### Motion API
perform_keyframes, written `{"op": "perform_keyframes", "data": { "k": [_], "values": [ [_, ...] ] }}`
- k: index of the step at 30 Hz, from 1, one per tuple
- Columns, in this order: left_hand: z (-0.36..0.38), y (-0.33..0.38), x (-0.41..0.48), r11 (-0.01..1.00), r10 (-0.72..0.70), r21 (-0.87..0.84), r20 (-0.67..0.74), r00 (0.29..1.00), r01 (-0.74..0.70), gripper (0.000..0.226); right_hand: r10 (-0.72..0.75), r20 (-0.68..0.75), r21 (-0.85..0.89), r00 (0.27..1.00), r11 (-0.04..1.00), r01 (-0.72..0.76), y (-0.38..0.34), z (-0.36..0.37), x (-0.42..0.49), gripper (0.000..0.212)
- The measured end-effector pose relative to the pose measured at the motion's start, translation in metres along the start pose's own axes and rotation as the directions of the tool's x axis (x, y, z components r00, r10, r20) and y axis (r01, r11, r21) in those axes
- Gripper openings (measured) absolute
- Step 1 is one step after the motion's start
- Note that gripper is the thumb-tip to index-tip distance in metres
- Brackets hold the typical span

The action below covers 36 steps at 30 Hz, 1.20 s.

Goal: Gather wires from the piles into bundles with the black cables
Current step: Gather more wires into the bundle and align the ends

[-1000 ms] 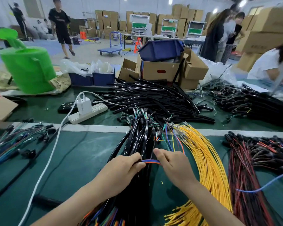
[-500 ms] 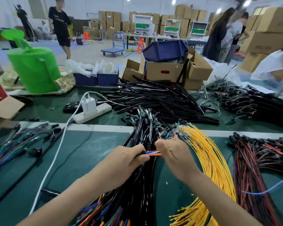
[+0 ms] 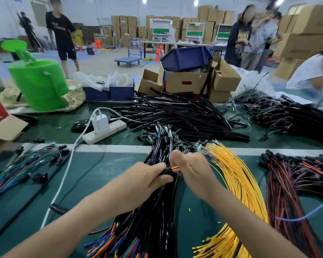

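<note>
A pile of black sheathed cables (image 3: 157, 216) with coloured wire ends runs down the middle of the green table (image 3: 93, 174). My left hand (image 3: 144, 180) grips the end of one black cable (image 3: 166, 171) from that pile. A short stretch of orange, yellow and blue wires (image 3: 175, 168) shows between my hands, and my right hand (image 3: 192, 170) pinches them just right of the cable's end. A fan of yellow wires (image 3: 239, 185) lies right of my hands. Further right is a pile of red and dark wires (image 3: 291, 187).
A heap of black tubes (image 3: 179, 112) and a white power strip (image 3: 104, 132) with its charger lie beyond the table's grey strip. Mixed coloured wires (image 3: 24, 162) sit at the left. Cardboard boxes (image 3: 185, 81), a green can (image 3: 39, 82) and people stand behind.
My right hand slid left along the coloured wires toward my left hand, so the exposed stretch of wires between the hands grew shorter. Both hands rose slightly toward the pile's top.
</note>
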<state>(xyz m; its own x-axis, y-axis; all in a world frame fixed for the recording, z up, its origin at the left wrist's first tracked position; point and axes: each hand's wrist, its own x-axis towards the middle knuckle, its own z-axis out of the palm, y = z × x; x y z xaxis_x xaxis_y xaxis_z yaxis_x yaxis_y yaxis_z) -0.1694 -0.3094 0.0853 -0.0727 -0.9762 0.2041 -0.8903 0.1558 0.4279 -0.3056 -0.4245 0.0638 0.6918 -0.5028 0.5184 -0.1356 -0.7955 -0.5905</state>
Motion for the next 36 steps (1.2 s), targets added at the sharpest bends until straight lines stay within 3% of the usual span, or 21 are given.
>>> {"op": "perform_keyframes", "data": {
  "k": [2,4,8,11,14,16,18,20,24,29,31,34,36],
  "values": [
    [-0.001,-0.002,-0.002,0.995,-0.069,-0.072,-0.001,0.998,0.069,0.052,0.115,0.005,0.093,0.993,0.989,-0.115,0.015,0.001,-0.003,0.077],
    [0.001,-0.005,-0.006,0.986,-0.133,-0.099,0.051,0.99,0.138,0.045,0.142,0.004,0.066,0.99,0.988,-0.142,0.024,0.0,-0.007,0.063],
    [0.006,-0.012,-0.007,0.974,-0.222,-0.024,0.116,0.968,0.227,0.036,-0.077,0.001,-0.328,0.997,0.942,0.073,0.018,-0.004,0.004,0.052],
    [0.005,-0.009,-0.002,0.984,-0.179,0.002,0.051,0.983,0.179,0.039,-0.267,-0.048,-0.453,0.963,0.865,0.217,-0.006,0.0,0.018,0.047],
    [0.0,-0.004,-0.002,0.989,-0.148,-0.015,-0.036,0.988,0.147,0.057,-0.268,-0.027,-0.311,0.963,0.918,0.247,-0.015,0.004,0.021,0.043],
    [0.0,-0.005,-0.005,0.991,-0.133,-0.028,-0.095,0.987,0.131,0.059,-0.097,-0.009,-0.069,0.995,0.993,0.097,-0.005,0.006,0.018,0.053],
    [0.002,-0.004,-0.009,0.992,-0.128,-0.039,-0.125,0.984,0.124,0.058,0.127,0.045,0.163,0.991,0.978,-0.133,0.012,0.008,0.014,0.07],
    [0.004,-0.002,-0.014,0.988,-0.151,-0.041,-0.102,0.983,0.148,0.055,0.208,0.074,0.208,0.975,0.953,-0.219,0.026,0.01,0.009,0.07],
    [0.004,0.005,-0.02,0.967,-0.245,-0.082,-0.066,0.967,0.24,0.032,0.219,0.061,0.272,0.974,0.935,-0.227,0.026,0.013,0.008,0.065],
    [0.009,0.023,-0.014,0.961,-0.247,-0.166,-0.154,0.957,0.221,0.032,0.272,0.009,0.459,0.962,0.854,-0.246,0.014,0.022,0.019,0.056],
    [0.014,0.02,-0.019,0.955,-0.277,-0.154,-0.152,0.949,0.254,0.032,0.271,0.03,0.364,0.962,0.894,-0.263,0.016,0.02,0.014,0.057],
    [0.017,0.01,-0.027,0.947,-0.316,-0.096,-0.116,0.942,0.306,0.03,0.231,0.033,0.085,0.972,0.969,-0.233,0.012,0.007,0.01,0.058],
    [0.015,0.011,-0.027,0.939,-0.332,-0.134,-0.106,0.937,0.317,0.029,0.127,0.06,-0.11,0.99,0.987,-0.12,-0.004,-0.005,0.016,0.05]
  ]
}}
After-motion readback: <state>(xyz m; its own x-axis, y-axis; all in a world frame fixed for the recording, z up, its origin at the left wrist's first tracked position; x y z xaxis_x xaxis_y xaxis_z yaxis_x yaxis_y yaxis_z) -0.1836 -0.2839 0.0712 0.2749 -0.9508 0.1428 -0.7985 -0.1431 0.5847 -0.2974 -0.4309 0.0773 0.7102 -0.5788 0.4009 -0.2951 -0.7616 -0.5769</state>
